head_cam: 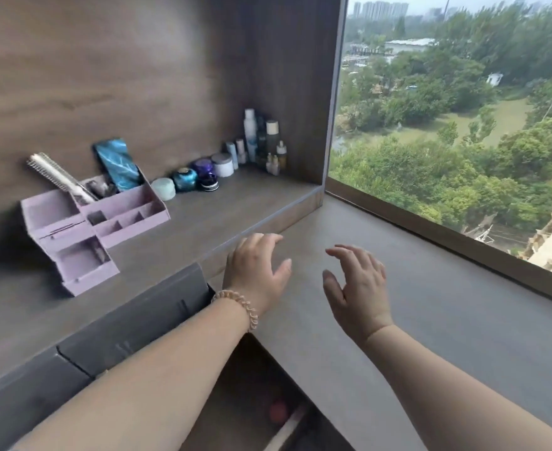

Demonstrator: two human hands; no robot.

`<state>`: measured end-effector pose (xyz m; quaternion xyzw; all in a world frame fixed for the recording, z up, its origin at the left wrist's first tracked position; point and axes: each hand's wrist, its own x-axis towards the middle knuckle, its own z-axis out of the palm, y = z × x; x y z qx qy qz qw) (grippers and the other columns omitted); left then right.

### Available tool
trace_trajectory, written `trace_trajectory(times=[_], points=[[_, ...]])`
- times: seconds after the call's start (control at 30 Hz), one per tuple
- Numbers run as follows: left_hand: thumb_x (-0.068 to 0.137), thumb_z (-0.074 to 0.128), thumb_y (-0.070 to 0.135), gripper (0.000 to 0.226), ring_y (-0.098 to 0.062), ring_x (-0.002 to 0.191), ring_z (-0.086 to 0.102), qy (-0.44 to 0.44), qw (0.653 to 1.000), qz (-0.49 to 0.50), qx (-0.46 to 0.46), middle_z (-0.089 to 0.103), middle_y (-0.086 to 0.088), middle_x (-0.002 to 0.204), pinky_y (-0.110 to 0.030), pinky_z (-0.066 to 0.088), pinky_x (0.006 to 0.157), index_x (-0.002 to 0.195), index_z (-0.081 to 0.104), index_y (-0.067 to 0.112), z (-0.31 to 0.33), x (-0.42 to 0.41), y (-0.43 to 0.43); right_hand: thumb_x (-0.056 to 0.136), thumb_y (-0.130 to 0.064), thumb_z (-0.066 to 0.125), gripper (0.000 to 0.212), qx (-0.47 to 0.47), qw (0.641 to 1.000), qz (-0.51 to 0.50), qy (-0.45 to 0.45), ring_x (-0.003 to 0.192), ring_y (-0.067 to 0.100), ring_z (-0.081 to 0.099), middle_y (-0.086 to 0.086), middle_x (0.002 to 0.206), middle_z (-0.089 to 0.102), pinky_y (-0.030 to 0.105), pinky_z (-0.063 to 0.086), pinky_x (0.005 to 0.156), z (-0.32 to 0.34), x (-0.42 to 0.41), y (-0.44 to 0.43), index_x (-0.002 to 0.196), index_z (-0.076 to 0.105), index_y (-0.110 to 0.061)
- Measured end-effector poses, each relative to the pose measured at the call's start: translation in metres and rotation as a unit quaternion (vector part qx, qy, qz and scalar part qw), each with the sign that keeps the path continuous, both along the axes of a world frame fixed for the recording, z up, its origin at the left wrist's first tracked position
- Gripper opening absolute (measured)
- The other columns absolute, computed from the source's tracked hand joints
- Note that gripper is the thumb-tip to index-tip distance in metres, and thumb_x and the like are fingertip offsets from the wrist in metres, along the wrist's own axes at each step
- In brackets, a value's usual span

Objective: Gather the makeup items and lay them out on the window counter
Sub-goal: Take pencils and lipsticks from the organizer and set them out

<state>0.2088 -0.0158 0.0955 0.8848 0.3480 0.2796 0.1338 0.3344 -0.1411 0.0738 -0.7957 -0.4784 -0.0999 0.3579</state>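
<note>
Makeup items stand along the back of a raised wooden shelf (222, 219): a pale green jar (163, 188), a teal jar (185, 179), a purple jar (205, 169), a white jar (223, 165) and several bottles (261, 141) in the corner. A lilac organizer (82, 229) holds a hairbrush (58, 178) and a blue packet (118, 164). My left hand (256, 271), a coiled band on its wrist, and my right hand (356, 291) hover open over the grey window counter (447, 320), holding nothing.
A big window (463, 109) with a dark frame bounds the counter on the right. A grey padded edge (105, 346) runs along the lower left. Below the counter's near edge a pink round object (277, 413) lies in a dark gap.
</note>
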Motion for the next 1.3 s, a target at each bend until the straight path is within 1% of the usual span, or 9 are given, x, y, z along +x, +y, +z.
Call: trace_trajectory(times=[0.07, 0.23, 0.3, 0.5, 0.63, 0.77, 0.9, 1.03, 1.3], points=[[0.082, 0.058, 0.037, 0.042, -0.021, 0.107, 0.053, 0.010, 0.999, 0.035, 0.018, 0.060, 0.001, 0.115, -0.034, 0.040, 0.092, 0.121, 0.055, 0.021, 0.004, -0.034, 0.041, 0.083, -0.039, 0.039, 0.041, -0.002, 1.000, 0.027, 0.002, 0.114, 0.025, 0.052, 0.002, 0.119, 0.060, 0.040, 0.036, 0.099, 0.000, -0.033, 0.053, 0.114, 0.058, -0.020], [0.083, 0.059, 0.032, 0.041, -0.021, 0.114, 0.049, 0.033, 0.993, 0.103, 0.045, 0.057, 0.000, 0.120, -0.034, 0.037, 0.096, 0.122, 0.055, 0.021, 0.001, -0.112, 0.136, 0.081, -0.038, 0.040, 0.042, -0.003, 0.995, 0.092, 0.031, 0.116, 0.020, 0.049, -0.004, 0.121, 0.059, 0.030, 0.028, 0.097, -0.012, -0.110, 0.177, 0.116, 0.058, -0.023], [0.080, 0.062, 0.030, 0.042, -0.023, 0.116, 0.048, 0.040, 0.989, 0.131, 0.061, 0.056, -0.001, 0.120, -0.036, 0.036, 0.098, 0.121, 0.055, 0.021, -0.004, -0.139, 0.169, 0.081, -0.037, 0.041, 0.041, -0.001, 0.993, 0.115, 0.034, 0.115, 0.021, 0.050, -0.004, 0.120, 0.060, 0.033, 0.030, 0.096, -0.018, -0.137, 0.221, 0.116, 0.058, -0.023], [0.069, 0.067, 0.023, 0.045, -0.028, 0.111, 0.050, 0.036, 0.971, 0.199, 0.124, 0.057, -0.002, 0.119, -0.040, 0.039, 0.088, 0.112, 0.055, 0.021, -0.002, -0.196, 0.252, 0.078, -0.033, 0.044, 0.040, 0.023, 0.985, 0.168, 0.015, 0.110, 0.024, 0.053, -0.001, 0.118, 0.061, 0.036, 0.036, 0.091, -0.019, -0.186, 0.322, 0.113, 0.059, -0.021], [0.068, 0.067, 0.025, 0.052, -0.025, 0.126, 0.041, 0.081, 0.954, 0.244, 0.153, 0.049, -0.001, 0.135, -0.042, 0.033, 0.093, 0.118, 0.052, 0.023, 0.003, -0.223, 0.295, 0.081, -0.036, 0.043, 0.041, 0.024, 0.981, 0.192, -0.004, 0.114, 0.026, 0.053, 0.001, 0.122, 0.060, 0.039, 0.038, 0.093, -0.016, -0.207, 0.379, 0.115, 0.058, -0.020], [0.078, 0.061, 0.035, 0.058, -0.022, 0.140, 0.023, 0.140, 0.936, 0.282, 0.159, 0.035, 0.000, 0.149, -0.046, 0.023, 0.104, 0.131, 0.041, 0.026, 0.005, -0.245, 0.332, 0.085, -0.031, 0.053, 0.049, -0.025, 0.976, 0.216, -0.018, 0.127, 0.027, 0.043, 0.002, 0.138, 0.050, 0.042, 0.031, 0.101, -0.017, -0.215, 0.429, 0.132, 0.048, -0.020], [0.086, 0.047, 0.051, 0.066, -0.021, 0.146, 0.004, 0.175, 0.932, 0.297, 0.114, 0.013, -0.001, 0.158, -0.048, 0.014, 0.110, 0.144, 0.023, 0.028, 0.000, -0.254, 0.365, 0.089, -0.032, 0.049, 0.056, -0.094, 0.976, 0.194, -0.012, 0.130, 0.028, 0.038, 0.000, 0.146, 0.039, 0.042, 0.026, 0.105, -0.016, -0.213, 0.474, 0.142, 0.032, -0.023], [0.089, 0.034, 0.057, 0.068, -0.019, 0.147, -0.002, 0.190, 0.940, 0.270, 0.084, 0.005, 0.001, 0.160, -0.047, 0.010, 0.114, 0.148, 0.010, 0.031, -0.018, -0.252, 0.382, 0.092, -0.033, 0.044, 0.054, -0.125, 0.975, 0.180, -0.021, 0.127, 0.030, 0.040, 0.002, 0.143, 0.041, 0.045, 0.027, 0.103, -0.017, -0.213, 0.517, 0.143, 0.029, -0.025], [0.091, 0.023, 0.059, 0.066, -0.019, 0.146, -0.005, 0.202, 0.944, 0.249, 0.080, 0.003, 0.000, 0.160, -0.041, 0.010, 0.113, 0.148, 0.002, 0.033, -0.022, -0.255, 0.386, 0.092, -0.018, 0.044, 0.034, -0.152, 0.980, 0.123, 0.028, 0.118, 0.030, 0.044, 0.008, 0.125, 0.053, 0.042, 0.034, 0.091, -0.021, -0.219, 0.571, 0.125, 0.050, -0.023]])
